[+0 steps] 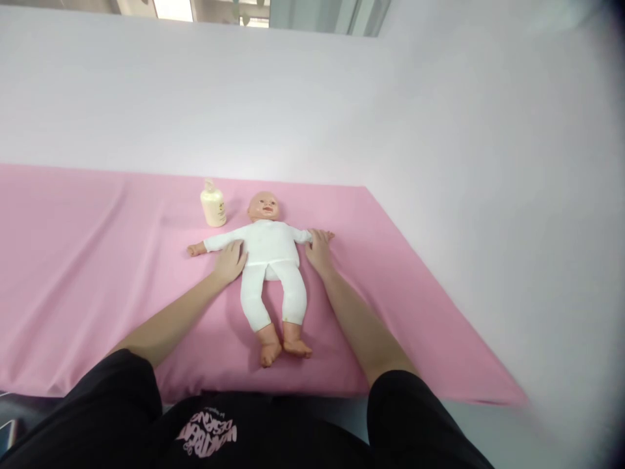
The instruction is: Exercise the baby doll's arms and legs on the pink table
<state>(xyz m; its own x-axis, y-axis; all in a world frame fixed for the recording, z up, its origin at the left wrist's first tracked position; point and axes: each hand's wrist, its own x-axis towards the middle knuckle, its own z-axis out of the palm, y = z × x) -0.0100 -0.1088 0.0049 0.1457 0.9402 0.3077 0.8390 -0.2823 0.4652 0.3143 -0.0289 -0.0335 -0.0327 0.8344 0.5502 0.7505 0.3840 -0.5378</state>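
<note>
A baby doll [271, 244] in a white top and white trousers lies on its back, arms spread wide, bare feet toward me. My left hand [230, 262] rests beside the doll's chest, below its outstretched arm. Its fingers are stretched out and touch the lower edge of the sleeve. On the other side, my right hand [319, 251] has its fingers over the doll's forearm near the wrist, thumb on the near side. The doll's small hand shows just beyond my fingers. A cream pump bottle [213, 206] stands left of the doll's head.
A pink sheet [117, 273] with soft folds at the left covers the table under the doll. White wall [185, 98] rises behind and to the right, with a window opening [312, 16] at the top. A phone-like device [7, 435] shows at the lower left corner.
</note>
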